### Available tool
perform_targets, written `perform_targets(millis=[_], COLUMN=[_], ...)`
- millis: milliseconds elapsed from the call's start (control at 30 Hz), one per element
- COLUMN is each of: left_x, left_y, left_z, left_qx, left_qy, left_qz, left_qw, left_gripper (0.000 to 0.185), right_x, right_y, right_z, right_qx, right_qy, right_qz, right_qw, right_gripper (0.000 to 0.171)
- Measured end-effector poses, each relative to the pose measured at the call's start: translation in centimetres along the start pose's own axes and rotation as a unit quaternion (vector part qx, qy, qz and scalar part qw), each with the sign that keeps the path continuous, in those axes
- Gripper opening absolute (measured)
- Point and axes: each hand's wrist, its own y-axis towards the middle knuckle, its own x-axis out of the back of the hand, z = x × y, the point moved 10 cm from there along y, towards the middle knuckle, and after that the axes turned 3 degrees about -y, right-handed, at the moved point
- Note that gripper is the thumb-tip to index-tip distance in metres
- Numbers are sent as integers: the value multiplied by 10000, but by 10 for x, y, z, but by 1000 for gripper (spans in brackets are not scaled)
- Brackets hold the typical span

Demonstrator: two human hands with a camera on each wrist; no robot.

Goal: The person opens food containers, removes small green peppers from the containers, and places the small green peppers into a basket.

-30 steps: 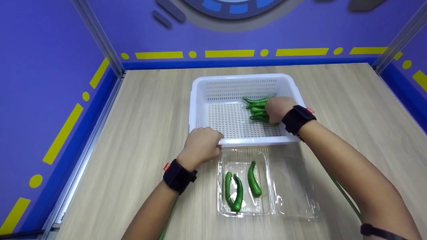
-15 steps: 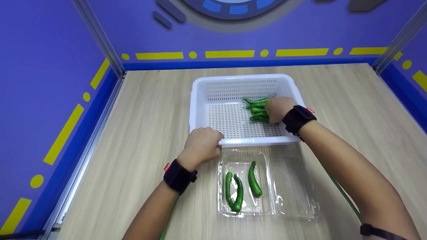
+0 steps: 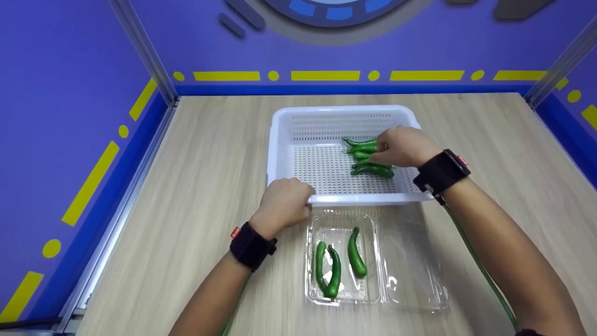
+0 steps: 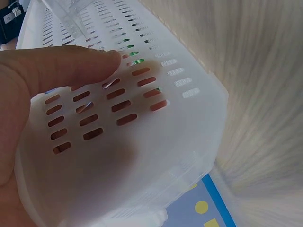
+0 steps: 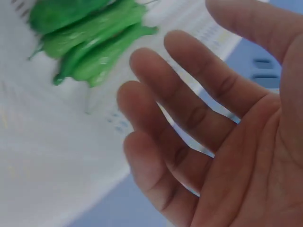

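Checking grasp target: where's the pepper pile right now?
Head view: the peppers lie in the right part of the white basket, just under the open right hand; the left hand grips the basket's near rim.

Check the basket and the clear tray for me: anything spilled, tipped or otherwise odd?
Nothing stands out. The white basket sits flat, the left hand gripping its near rim. The peppers in the basket lie bunched under the open right hand. Three peppers lie inside the clear tray, its lid folded open.
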Motion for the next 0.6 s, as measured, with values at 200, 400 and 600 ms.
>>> perform_targets(millis=[200,400,600], left_x=[1,0,-2], left_y=[1,1,0], left_z=[0,2,2], left_qx=[-27,43,70], left_qy=[18,-21,-52], left_qz=[-50,28,58], left_qw=[10000,10000,9999], left_gripper=[31,31,28], right_x=[32,56,60], right_y=[-23,-57,-92], right_z=[28,62,95], right_qx=[385,760,1259], right_qy=[242,335,486], right_qz=[-545,-1000,-1285], right_qw=[9975,9915,9825], right_gripper=[30,23,18])
